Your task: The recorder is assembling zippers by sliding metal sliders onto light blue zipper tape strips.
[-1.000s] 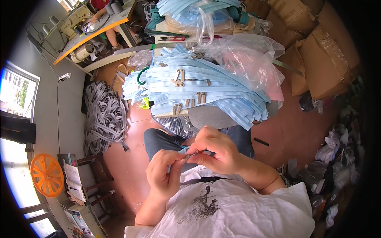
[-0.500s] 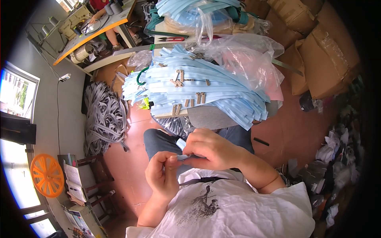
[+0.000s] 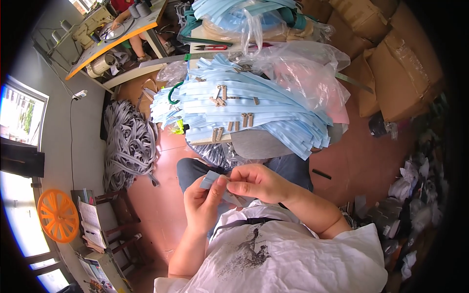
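White glare from left window [image 3: 24, 110]

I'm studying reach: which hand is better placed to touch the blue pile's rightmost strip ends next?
Probably the right hand: it lies nearer those strip ends, though it and the left hand seem to hold a blue piece.

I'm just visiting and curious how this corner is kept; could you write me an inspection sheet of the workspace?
Surface: gray pad, partly covered by a pile of light-blue strips.
Job's things: small light-blue piece in hand; metal pieces on the pile.
Clutter: gray strip heap and dark bar on the floor; clear plastic bag beyond the pile.
Hands: left hand pinches the small light-blue piece; right hand has fingertips beside it, grip unclear.
Cables: dark cable hanging along the left wall below a white socket block.
Surroundings: cardboard boxes at right; another person's arm at an orange-edged table.
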The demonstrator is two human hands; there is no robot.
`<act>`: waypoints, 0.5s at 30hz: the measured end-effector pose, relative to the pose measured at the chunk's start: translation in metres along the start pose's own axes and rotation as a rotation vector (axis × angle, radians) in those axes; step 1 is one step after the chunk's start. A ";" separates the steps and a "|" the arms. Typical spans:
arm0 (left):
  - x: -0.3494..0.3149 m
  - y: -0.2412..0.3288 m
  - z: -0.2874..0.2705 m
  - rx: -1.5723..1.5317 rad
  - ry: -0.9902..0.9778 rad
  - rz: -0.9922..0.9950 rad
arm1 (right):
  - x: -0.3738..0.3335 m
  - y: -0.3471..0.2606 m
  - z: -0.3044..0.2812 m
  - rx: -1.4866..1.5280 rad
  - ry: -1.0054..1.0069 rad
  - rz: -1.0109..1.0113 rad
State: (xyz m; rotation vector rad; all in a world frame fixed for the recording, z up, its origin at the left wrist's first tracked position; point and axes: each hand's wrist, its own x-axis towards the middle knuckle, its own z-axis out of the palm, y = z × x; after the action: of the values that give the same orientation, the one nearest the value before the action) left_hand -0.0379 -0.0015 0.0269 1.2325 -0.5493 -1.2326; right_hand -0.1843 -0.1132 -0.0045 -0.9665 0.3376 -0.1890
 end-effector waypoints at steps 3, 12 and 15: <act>0.003 -0.007 -0.004 0.186 0.037 0.105 | -0.001 -0.001 0.003 -0.007 0.002 0.003; 0.019 -0.009 -0.019 0.017 0.198 0.165 | -0.005 0.005 -0.004 0.034 0.022 0.068; 0.026 -0.006 -0.027 -0.032 0.214 0.191 | -0.017 0.010 -0.022 -0.116 -0.020 0.052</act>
State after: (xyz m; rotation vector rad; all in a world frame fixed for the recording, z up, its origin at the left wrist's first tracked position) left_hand -0.0084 -0.0134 0.0059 1.2367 -0.4760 -0.9335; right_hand -0.2078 -0.1193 -0.0209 -1.0723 0.3582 -0.1128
